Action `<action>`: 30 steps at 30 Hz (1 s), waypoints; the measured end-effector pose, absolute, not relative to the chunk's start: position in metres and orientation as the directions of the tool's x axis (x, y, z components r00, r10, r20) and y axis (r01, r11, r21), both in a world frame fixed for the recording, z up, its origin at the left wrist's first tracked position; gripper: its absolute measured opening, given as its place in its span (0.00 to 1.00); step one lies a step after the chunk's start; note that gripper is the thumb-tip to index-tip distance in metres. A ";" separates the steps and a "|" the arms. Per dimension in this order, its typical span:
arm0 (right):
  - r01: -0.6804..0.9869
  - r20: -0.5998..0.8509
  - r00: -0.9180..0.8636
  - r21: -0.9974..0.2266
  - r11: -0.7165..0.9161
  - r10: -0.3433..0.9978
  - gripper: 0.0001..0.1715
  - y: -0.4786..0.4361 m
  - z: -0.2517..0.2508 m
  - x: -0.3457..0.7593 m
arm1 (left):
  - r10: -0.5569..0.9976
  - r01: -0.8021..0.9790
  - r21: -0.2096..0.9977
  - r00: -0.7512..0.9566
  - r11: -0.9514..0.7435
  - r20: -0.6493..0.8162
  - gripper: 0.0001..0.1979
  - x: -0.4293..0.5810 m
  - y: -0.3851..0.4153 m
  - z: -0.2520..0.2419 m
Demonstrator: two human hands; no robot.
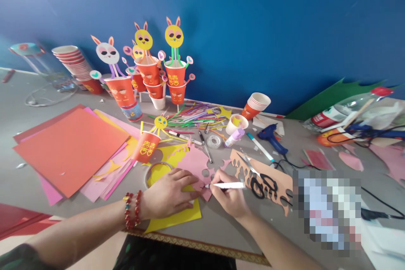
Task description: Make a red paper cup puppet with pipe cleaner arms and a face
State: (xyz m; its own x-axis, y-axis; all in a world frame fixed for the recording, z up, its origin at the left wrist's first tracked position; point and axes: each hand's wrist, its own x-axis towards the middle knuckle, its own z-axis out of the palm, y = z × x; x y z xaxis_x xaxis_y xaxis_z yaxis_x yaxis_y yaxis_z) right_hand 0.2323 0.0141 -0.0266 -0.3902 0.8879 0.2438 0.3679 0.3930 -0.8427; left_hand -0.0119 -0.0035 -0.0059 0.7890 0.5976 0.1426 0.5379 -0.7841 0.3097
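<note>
My left hand (pixel 172 194) lies palm down with its fingers stretched over yellow paper (pixel 177 219) and the edge of pink paper (pixel 198 162). A roll of tape (pixel 147 177) is just beyond it, partly covered by the hand. In my right hand (pixel 229 194) is a white marker (pixel 232 185), its tip at the lower part of the pink paper, which has round holes cut in it. Right of that hand, black-handled scissors (pixel 257 177) rest on peach paper (pixel 280 173) full of cut-outs. A red cup with a small yellow paper face (pixel 160 122) stands behind my left hand.
Decorated red cups (pixel 120 88) with animal faces stand at the back. Coloured paper sheets (pixel 72 147) are stacked at left. Pipe cleaners (pixel 196 118), a glue stick (pixel 234 137) and a blue glue gun (pixel 274 139) lie behind my hands. A plastic bottle (pixel 344 112) lies at right.
</note>
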 end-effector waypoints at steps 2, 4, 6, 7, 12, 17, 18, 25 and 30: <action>0.372 0.240 -0.397 -0.840 0.395 0.886 0.11 0.014 -0.026 0.232 | 0.598 0.537 0.313 0.789 -0.783 0.141 0.17 -0.012 -0.003 -0.006; 0.375 0.236 -0.406 -0.838 0.397 0.883 0.11 0.014 -0.025 0.232 | 0.598 0.537 0.315 0.789 -0.783 0.142 0.17 -0.012 -0.003 -0.006; 0.379 0.234 -0.408 -0.835 0.397 0.882 0.11 0.014 -0.024 0.232 | 0.598 0.535 0.315 0.787 -0.784 0.151 0.17 -0.012 -0.003 -0.006; 0.383 0.234 -0.406 -0.834 0.397 0.883 0.11 0.014 -0.024 0.232 | 0.599 0.535 0.315 0.786 -0.784 0.156 0.17 -0.012 -0.003 -0.006; 0.387 0.235 -0.388 -0.836 0.389 0.891 0.11 0.014 -0.025 0.231 | 0.597 0.529 0.315 0.782 -0.788 0.180 0.17 -0.012 -0.004 -0.006; 0.374 0.244 -0.372 -0.844 0.385 0.895 0.11 0.014 -0.026 0.231 | 0.594 0.534 0.304 0.790 -0.789 0.155 0.17 -0.012 -0.003 -0.005; 0.369 0.248 -0.368 -0.846 0.385 0.896 0.11 0.014 -0.026 0.231 | 0.593 0.535 0.304 0.791 -0.789 0.148 0.17 -0.012 -0.003 -0.005; 0.346 0.254 -0.362 -0.857 0.382 0.897 0.12 0.014 -0.020 0.231 | 0.597 0.530 0.316 0.784 -0.786 0.171 0.17 -0.011 -0.003 -0.006; 0.336 0.224 -0.459 -0.852 0.401 0.860 0.10 0.014 -0.018 0.230 | 0.597 0.529 0.322 0.784 -0.786 0.169 0.16 -0.012 -0.003 -0.008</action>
State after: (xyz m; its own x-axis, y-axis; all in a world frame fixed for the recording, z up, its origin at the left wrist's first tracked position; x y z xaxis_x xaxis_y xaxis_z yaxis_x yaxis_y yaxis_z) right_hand 0.2296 0.0139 -0.0175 -0.4586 0.8599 0.2242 0.3359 0.4013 -0.8521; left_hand -0.0115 -0.0029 -0.0079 0.7844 0.5969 0.1686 0.5287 -0.7856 0.3215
